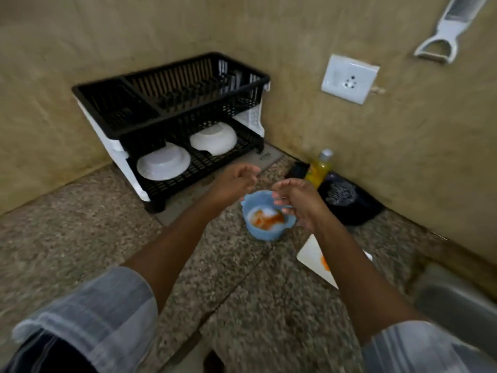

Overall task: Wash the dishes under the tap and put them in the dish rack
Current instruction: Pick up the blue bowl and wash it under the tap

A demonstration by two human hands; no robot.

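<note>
A small blue bowl with orange and white residue stands on the speckled counter. My left hand hovers just above and left of it, fingers curled apart, holding nothing. My right hand is over the bowl's right rim, fingers spread; whether it touches the rim is unclear. A white plate with an orange smear lies to the right, partly under my right forearm. The black two-tier dish rack stands in the corner, with two white bowls upside down on its lower shelf.
A yellow dish-soap bottle and a dark tray with a steel scrubber sit by the right wall. The steel sink edge shows at lower right. A wall socket and a hanging grater are above.
</note>
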